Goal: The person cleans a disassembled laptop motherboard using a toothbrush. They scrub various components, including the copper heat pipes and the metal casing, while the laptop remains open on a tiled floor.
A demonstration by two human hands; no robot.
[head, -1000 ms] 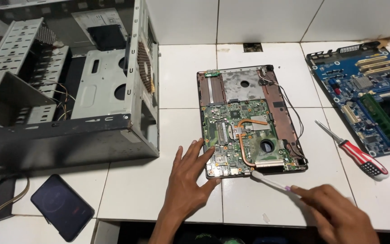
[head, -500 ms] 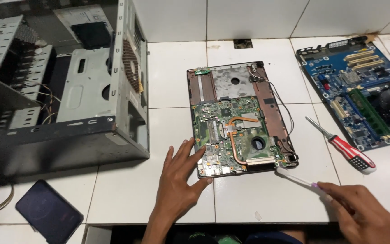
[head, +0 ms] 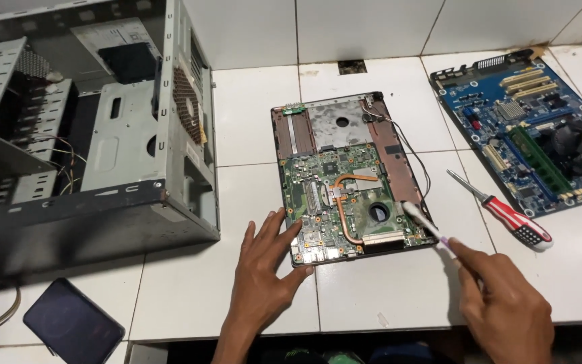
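White bristles of a toothbrush [head: 424, 221], pinched in the fingers of the right hand [head: 506, 307], rest on the lower right of the opened laptop base [head: 348, 178]. Spread fingers of the left hand [head: 264, 276] press flat against its lower left corner. On the tiled desk [head: 385, 290] lie a red-handled screwdriver [head: 506, 216], a blue motherboard [head: 530, 135], a phone [head: 72, 322] and an open computer case [head: 89, 135].

Two bare hands and forearms enter from the lower edge of the frame — left hand [head: 262, 283] lower centre, right hand [head: 506, 307] lower right. No gloves, rings, watch or sleeves visible — wrists uncovered. Fingernails short.
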